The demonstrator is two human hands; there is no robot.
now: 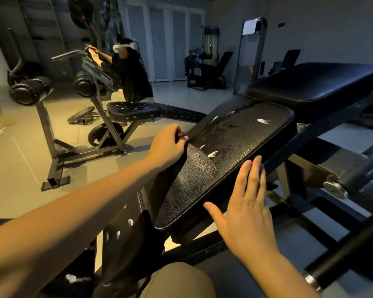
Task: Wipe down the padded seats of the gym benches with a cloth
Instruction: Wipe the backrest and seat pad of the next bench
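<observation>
You're mid-wipe on the near bench's seat pad [235,143], and white foam flecks [263,121] sit toward its far end and middle, so the next stroke, as I judge it, calls for drawing the cloth [179,137] in from the left edge across those spots. Your left hand [168,145] is at that left edge on an outstretched forearm, fingers curled tight round what looks like a reddish scrap of the cloth. Your right hand [248,203] lies flat against the pad's right edge, fingers straight, holding nothing.
</observation>
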